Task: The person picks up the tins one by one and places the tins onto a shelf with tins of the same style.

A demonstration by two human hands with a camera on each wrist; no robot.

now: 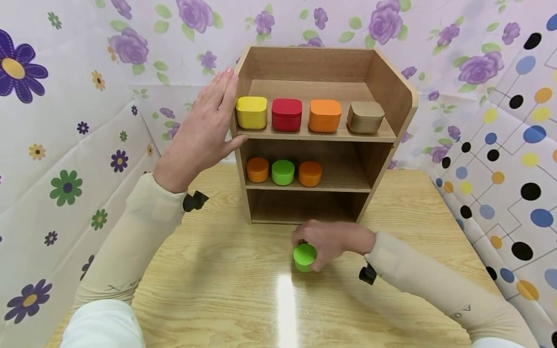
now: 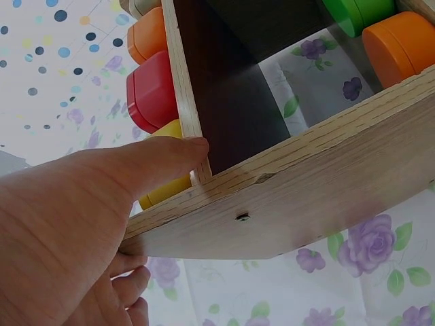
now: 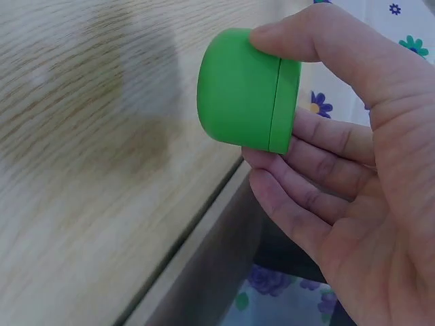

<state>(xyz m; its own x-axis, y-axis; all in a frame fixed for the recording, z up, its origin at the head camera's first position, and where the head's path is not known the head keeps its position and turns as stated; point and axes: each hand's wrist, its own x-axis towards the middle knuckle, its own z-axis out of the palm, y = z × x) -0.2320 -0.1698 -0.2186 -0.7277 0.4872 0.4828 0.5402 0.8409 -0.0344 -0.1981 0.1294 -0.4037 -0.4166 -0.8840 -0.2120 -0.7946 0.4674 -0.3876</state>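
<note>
My right hand (image 1: 324,241) holds a small green round lidded container (image 1: 304,257) just above or on the table in front of the shelf; which of the two I cannot tell. In the right wrist view the thumb lies on one side of the green container (image 3: 241,92) and the fingers on the other. My left hand (image 1: 204,123) rests against the left side panel of a wooden shelf unit (image 1: 311,137), fingers straight along its outside. The left wrist view has the thumb (image 2: 170,157) lying over the front edge, beside the yellow box (image 2: 166,193).
On the top shelf stand yellow (image 1: 251,113), red (image 1: 286,116), orange (image 1: 324,117) and tan (image 1: 365,118) lidded boxes. Below them sit an orange round container (image 1: 257,170), a green one (image 1: 283,173) and another orange one (image 1: 310,174). Patterned cloth surrounds the wooden table (image 1: 209,290).
</note>
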